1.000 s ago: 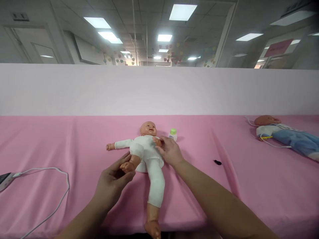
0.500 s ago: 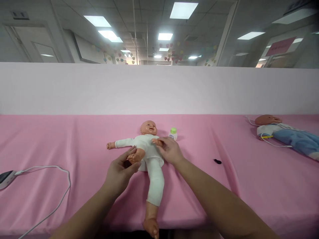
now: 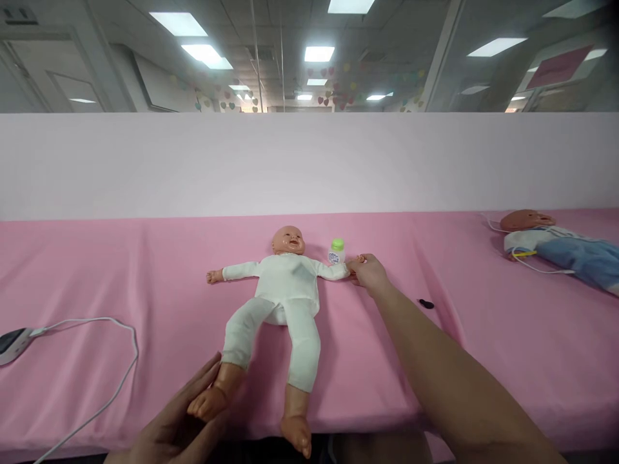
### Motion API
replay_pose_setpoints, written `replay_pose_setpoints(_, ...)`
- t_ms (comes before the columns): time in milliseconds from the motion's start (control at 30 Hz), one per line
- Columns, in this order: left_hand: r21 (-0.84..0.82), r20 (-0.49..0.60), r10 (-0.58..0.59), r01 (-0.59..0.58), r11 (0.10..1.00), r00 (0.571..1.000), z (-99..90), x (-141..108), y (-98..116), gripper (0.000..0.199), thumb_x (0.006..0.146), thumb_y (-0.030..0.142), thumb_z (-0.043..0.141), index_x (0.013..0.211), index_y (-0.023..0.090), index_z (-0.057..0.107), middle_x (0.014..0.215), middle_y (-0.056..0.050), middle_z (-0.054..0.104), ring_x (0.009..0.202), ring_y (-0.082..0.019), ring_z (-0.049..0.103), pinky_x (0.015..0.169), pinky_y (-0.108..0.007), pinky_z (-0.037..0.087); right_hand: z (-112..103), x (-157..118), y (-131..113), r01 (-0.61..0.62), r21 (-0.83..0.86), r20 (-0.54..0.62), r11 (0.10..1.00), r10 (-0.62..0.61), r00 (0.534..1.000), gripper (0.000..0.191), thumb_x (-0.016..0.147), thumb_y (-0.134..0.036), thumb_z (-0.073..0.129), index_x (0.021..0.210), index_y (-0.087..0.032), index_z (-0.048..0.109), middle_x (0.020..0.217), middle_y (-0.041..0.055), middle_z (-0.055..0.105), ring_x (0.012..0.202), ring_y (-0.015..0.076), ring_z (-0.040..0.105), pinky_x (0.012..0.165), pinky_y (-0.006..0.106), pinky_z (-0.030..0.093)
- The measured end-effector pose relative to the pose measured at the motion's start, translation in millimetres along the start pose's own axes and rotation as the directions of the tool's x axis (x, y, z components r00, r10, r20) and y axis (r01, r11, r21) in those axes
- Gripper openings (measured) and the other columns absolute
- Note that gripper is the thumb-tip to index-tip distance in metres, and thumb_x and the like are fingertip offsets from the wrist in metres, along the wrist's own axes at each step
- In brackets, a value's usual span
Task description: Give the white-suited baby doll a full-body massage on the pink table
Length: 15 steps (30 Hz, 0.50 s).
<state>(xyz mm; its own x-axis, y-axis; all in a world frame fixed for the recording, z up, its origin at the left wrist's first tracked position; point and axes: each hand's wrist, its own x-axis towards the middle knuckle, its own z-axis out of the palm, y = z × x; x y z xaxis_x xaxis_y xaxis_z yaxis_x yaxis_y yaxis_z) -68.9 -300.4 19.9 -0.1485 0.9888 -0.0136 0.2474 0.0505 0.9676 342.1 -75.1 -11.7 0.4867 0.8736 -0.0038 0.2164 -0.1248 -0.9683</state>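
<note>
A baby doll point(image 3: 290, 283) in a white long-sleeved top and white trousers lies on its back, head away from me. Its arms are stretched out to both sides and its legs are apart. My left hand point(image 3: 176, 415) is closed loosely around the foot of the leg on the left, fingers behind the ankle and thumb below. My right hand point(image 3: 372, 276) pinches the doll's small hand on the right, holding that arm straight out. Just behind that arm stands a small clear bottle point(image 3: 337, 252) with a green cap.
A pink cloth point(image 3: 97, 270) covers the table. At the left lies a white device point(image 3: 17, 347) with a cable. A small black object point(image 3: 426, 303) sits right of my forearm. Another doll point(image 3: 570, 251) in blue and white, with tubing, lies far right. A white partition point(image 3: 309, 164) rises behind.
My left hand has brought the bent leg down toward me, straightening it. My right hand has drawn the doll's arm from across its chest out to the right.
</note>
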Motion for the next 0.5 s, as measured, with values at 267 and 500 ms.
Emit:
replay_pose_setpoints(267, 0.033, 0.005, -0.031, 0.031, 0.999, 0.999, 5.0, -4, 13, 0.067, 0.061, 0.050, 0.091, 0.126, 0.036, 0.079, 0.129, -0.001, 0.076, 0.124, -0.041, 0.068, 0.105, -0.048, 0.057, -2, 0, 0, 0.001, -0.047, -0.039, 0.999, -0.003, 0.999, 0.048, 0.075, -0.035, 0.077, 0.118, -0.019, 0.062, 0.096, 0.0113, 0.076, 0.073, 0.0250, 0.073, 0.061, 0.036, 0.061)
replay_pose_setpoints(500, -0.034, -0.058, 0.107, -0.109, 0.993, 0.993, 23.6, 21, 28, 0.069, 0.069, 0.047, 0.088, 0.135, 0.029, 0.073, 0.134, -0.004, 0.074, 0.128, -0.037, 0.066, 0.110, -0.045, 0.054, 23, -41, -27, 0.443, -0.223, -0.112, 0.869, -0.474, 0.873, 0.058, 0.088, -0.042, 0.067, 0.142, -0.024, 0.054, 0.112, 0.0088, 0.077, 0.089, 0.0251, 0.075, 0.079, 0.037, 0.060)
